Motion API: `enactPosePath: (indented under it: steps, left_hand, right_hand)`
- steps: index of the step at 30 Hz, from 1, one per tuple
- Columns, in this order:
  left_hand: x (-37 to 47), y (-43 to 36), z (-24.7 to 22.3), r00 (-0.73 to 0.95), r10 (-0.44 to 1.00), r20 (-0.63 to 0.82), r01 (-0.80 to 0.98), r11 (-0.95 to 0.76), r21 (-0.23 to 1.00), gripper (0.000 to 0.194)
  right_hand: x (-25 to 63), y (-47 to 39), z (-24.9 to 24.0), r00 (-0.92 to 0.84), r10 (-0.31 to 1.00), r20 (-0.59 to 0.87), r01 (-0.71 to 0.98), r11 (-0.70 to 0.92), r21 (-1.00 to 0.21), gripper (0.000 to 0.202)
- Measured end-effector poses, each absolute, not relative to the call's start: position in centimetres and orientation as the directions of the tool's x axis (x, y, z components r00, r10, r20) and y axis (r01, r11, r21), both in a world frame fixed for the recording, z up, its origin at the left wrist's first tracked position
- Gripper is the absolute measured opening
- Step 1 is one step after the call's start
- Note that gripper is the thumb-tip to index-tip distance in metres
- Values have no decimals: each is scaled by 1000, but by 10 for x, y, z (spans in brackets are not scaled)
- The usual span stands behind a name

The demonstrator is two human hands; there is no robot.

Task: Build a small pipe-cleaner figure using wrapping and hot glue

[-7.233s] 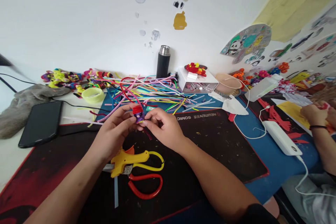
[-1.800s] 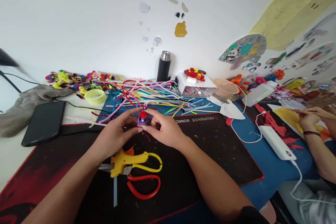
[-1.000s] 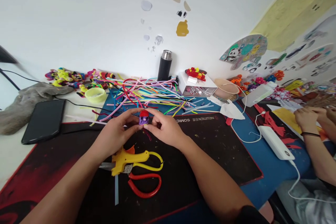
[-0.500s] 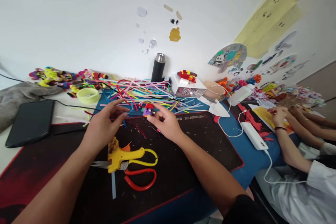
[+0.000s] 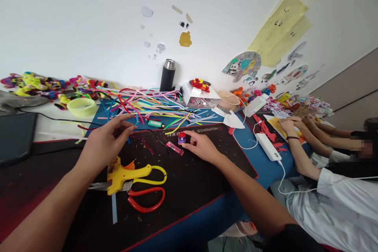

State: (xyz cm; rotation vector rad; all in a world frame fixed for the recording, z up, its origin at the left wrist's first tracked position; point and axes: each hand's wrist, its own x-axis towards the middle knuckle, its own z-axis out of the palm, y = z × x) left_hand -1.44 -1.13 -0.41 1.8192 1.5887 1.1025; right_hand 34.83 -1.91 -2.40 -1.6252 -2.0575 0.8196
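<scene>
My right hand [image 5: 202, 146] has its thumb and forefinger closed on a tiny purple-and-red figure [image 5: 182, 138], just above or on the black mat. A pink lighter [image 5: 175, 148] lies left of it. My left hand [image 5: 108, 138] hovers over the mat's left part, thumb and bent fingers apart, with nothing visible between them. Blue pipe cleaner ends show beside its fingertips. Below it lie a yellow glue gun [image 5: 126, 175] and scissors with red and yellow handles [image 5: 147, 201], one across the other. A dark red tinsel stem [image 5: 147, 144] sits between my hands.
Loose pipe cleaners [image 5: 153, 100] are heaped along the wall, near a black flask [image 5: 168, 76] and a white drawer box [image 5: 201, 96]. A yellow-green ring [image 5: 82, 107] is at left, a white power strip [image 5: 268, 147] at right. Co-workers' hands [image 5: 288, 126] work farther right.
My right hand has brought the small figure right and nearer to me, uncovering the pink lighter and a green box. The left hand stays about where it was. The view has swung right.
</scene>
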Motion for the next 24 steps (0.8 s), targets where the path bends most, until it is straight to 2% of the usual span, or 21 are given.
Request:
enactPosePath:
  steps: [16, 24]
  left_hand:
    - [-12, -8, -5, -27, 972, 235, 681, -154, 716, 60]
    - [-14, -8, -7, -45, 971, 236, 666, -147, 731, 62]
  right_hand:
    - [333, -1, -25, -270, 953, -137, 815, 150, -559, 63]
    - [332, -3, -21, -279, 948, -153, 818, 152, -554, 69]
